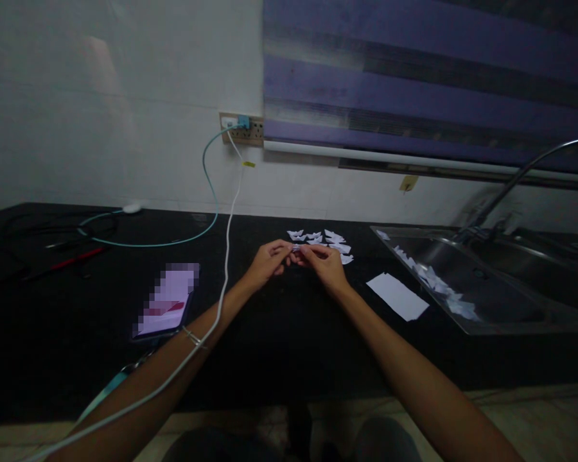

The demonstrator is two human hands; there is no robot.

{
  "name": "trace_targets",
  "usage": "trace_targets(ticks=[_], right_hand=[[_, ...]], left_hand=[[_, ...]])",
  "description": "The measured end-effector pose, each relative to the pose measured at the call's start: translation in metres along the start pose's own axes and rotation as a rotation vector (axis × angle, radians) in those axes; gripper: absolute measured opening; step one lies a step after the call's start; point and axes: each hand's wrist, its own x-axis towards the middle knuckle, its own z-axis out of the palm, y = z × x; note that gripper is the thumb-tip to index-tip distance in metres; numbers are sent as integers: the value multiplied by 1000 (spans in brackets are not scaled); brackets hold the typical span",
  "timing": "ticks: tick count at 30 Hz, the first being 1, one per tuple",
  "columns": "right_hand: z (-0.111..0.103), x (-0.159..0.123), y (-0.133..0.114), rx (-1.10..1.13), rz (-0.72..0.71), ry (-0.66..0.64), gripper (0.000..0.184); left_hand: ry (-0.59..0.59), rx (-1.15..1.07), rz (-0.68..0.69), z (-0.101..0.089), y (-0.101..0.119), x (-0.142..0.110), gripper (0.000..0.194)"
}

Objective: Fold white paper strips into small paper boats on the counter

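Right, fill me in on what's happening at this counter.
The fingers of a person's left hand and right hand hold a small piece of white paper. Folded paper pieces lie just beyond the hands on the dark counter. To the right lies a flat white sheet, with more white pieces along the left side of the sink.

The left fingers and right fingers are uncovered and slender. Behind them, the left forearm and right forearm are likewise left bare. Well back from the fingers, the left forearm is crossed by a white cable; a thin, pale item, too blurred to be identified, is seen there. Farther behind the fingers, the legs are covered by dark cloth.
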Motion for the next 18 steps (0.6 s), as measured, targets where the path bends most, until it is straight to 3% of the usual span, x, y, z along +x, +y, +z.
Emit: trace_targets(ticks=[4,9,13,18], right_hand=[[0,0,1,61,48,18,32],[-2,2,4,87,71,63,49],[0,3,7,129,129,141,35],[4,2,6,189,123,136,28]], left_hand=[[45,40,12,0,-1,0,26],[92,65,49,1,1,1,31],[88,100,95,0,2,0,22],[127,34,60,-1,0,0,29]])
